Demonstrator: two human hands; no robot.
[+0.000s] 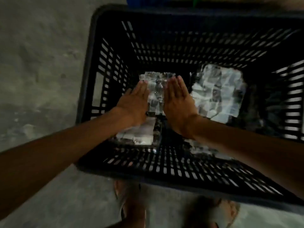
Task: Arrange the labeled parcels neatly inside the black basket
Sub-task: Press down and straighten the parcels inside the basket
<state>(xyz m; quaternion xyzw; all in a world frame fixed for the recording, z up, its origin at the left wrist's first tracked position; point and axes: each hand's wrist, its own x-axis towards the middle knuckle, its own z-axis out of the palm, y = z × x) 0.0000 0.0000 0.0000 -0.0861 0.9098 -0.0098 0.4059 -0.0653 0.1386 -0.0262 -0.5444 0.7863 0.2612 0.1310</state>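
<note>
Both forearms reach down into the black basket [92, 51], which stands on a grey concrete floor [41, 63]. The left hand [134, 104] and the right hand [178, 102] are flat, fingers straight and together, pointing away from the person, palms turned inward toward each other. Between them lies a clear-wrapped labeled parcel [155, 94] at the left of the basket floor, its long axis running away from the person; each hand presses against one long side, neither one curled around it. A second parcel [218, 91] lies at the far right, long axis likewise front to back, apart from the hands. A third parcel [139, 134] lies under the left wrist, nearer the person; the view is blurred, so labels cannot be read
</note>
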